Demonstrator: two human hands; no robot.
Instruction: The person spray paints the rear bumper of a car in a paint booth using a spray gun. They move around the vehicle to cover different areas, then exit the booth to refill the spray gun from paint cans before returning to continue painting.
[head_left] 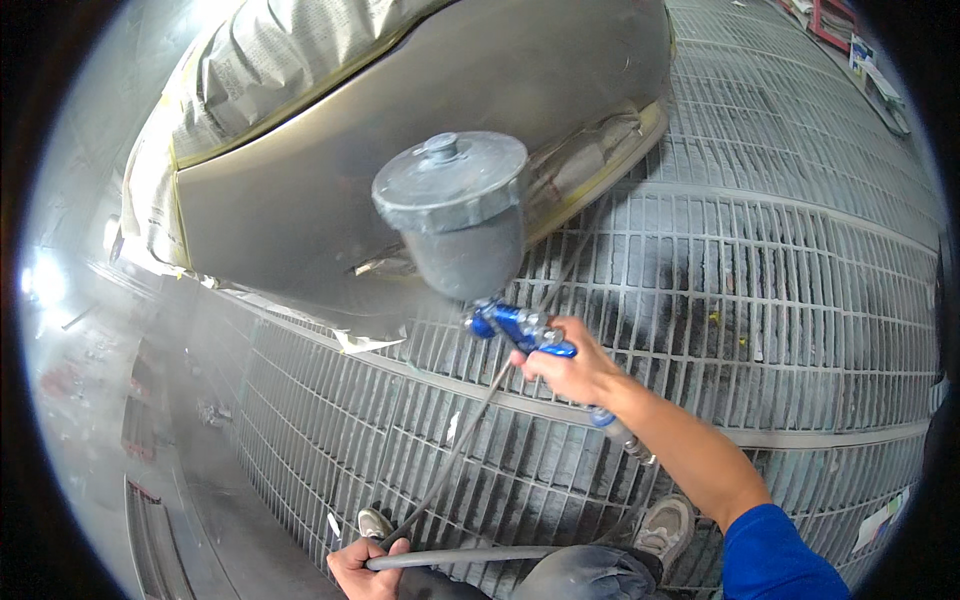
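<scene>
Your right hand (572, 368) grips the blue spray gun (515, 327), nozzle aimed up-left at the nearby car panel (330, 190), while your left hand (365, 568) clutches the hose (470, 553) low behind.

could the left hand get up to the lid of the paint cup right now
Probably not as things stand. The left hand is low by the knee, closed around the hose, while the lid sits far above, on the spray gun in the right hand.

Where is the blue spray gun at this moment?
In the head view, the blue spray gun is at the centre, held in the right hand, its grey cup in front of the masked car panel, above the floor grating.
</scene>
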